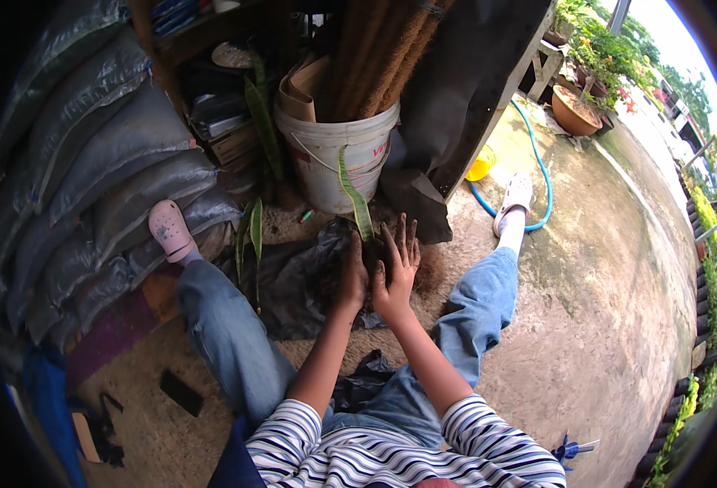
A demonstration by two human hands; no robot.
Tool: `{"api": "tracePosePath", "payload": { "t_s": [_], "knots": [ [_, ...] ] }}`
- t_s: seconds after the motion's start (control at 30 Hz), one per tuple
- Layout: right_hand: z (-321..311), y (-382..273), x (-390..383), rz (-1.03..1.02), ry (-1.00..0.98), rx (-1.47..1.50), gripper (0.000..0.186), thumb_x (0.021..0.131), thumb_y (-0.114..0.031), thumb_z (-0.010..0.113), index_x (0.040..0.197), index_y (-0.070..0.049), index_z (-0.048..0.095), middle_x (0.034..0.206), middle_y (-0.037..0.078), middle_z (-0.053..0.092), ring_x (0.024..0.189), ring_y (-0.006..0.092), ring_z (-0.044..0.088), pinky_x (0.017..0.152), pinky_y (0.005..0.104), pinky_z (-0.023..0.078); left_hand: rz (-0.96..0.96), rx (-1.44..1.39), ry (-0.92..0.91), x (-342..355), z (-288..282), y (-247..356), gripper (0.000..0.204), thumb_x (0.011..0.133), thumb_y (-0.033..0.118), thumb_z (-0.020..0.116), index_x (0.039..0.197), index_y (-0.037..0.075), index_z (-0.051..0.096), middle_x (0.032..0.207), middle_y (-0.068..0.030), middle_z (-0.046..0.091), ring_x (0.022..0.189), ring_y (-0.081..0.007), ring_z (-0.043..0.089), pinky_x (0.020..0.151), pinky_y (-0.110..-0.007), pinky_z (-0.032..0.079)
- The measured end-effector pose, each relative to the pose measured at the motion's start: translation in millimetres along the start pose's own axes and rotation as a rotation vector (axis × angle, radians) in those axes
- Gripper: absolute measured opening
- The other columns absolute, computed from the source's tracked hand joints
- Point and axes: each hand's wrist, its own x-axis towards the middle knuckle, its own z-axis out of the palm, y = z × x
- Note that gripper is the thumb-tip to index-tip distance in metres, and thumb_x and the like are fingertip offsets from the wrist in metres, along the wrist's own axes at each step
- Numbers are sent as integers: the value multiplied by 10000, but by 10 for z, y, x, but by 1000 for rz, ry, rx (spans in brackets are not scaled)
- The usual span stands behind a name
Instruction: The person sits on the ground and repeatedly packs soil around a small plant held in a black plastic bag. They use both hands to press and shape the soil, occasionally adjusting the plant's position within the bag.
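A snake plant leaf (354,193), green with pale yellow edges, rises just beyond my fingertips. Its base sits at dark soil (374,259) between my two hands. My left hand (354,275) is on the near left of this soil, fingers stretched out and seen edge-on. On the other side is my right hand (398,272), its soil-stained fingers spread apart and pointing away from me. Both hands appear to touch the soil; their palms are partly hidden. Under and left of them lies a crumpled black plastic bag (285,285).
More snake plant leaves (255,230) stand left of the bag. Beyond is a white bucket (338,159) with brown poles (399,65). Stacked grey sacks (130,146) fill the left side. A blue hose (547,183) curves at right; a phone-like black slab (182,394) lies at lower left.
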Motion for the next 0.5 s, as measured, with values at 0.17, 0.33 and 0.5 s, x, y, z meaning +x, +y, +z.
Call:
{"api": "tracePosePath", "payload": {
  "t_s": [0.17,0.33,0.5],
  "knots": [
    [-152,223,68,-76,-54,-61,333,788,-198,484,1062,-72,625,1395,169,373,1339,377,239,1060,468,177,31,16,57,146,102,-195,539,971,438,313,1192,-29,468,1101,-78,506,996,-145,463,866,-277,397],
    [-190,268,61,-24,69,-11,314,790,-189,465,1012,-75,655,1374,155,409,1321,371,286,1038,455,228,47,4,60,273,103,-406,547,966,462,296,1243,11,433,1148,-94,523,1025,-169,512,900,-296,416],
    [-159,390,-40,-86,-26,-65,356,813,-215,441,1084,-71,623,1381,170,395,1327,362,279,1040,447,222,68,209,80,221,68,-401,531,964,464,302,1201,21,473,1106,-84,549,991,-168,531,876,-295,428]
  ]
}}
